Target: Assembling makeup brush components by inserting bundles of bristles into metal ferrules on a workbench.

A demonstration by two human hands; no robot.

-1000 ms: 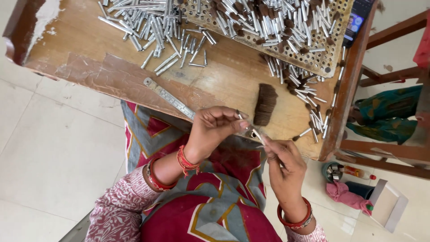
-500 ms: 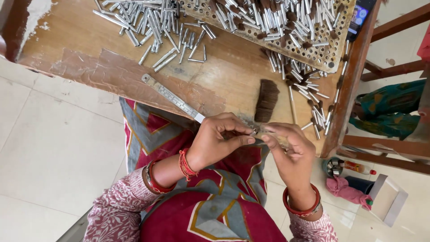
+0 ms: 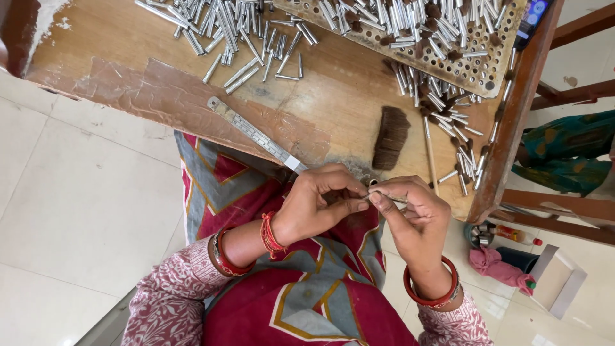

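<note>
My left hand (image 3: 323,205) and my right hand (image 3: 413,214) meet just below the near edge of the wooden table (image 3: 128,45), over my lap. Between the fingertips of both hands is a thin silver metal tube (image 3: 384,190), lying roughly level; my right thumb and forefinger pinch it and my left thumb and fingers close on its left end. Red bangles sit on both wrists. What fills the tube's end is hidden by my fingers.
A dark brown bundle of bristles (image 3: 391,138) lies on the table just above my hands. A metal ruler (image 3: 256,134) lies slantwise at the table edge. Heaps of silver tubes (image 3: 243,32) cover the far table, more on a perforated board (image 3: 474,70). A thin stick (image 3: 430,154) lies beside the bristles.
My two hands have drawn together from apart and dropped slightly toward my lap; both now pinch the tube that my right hand held alone.
</note>
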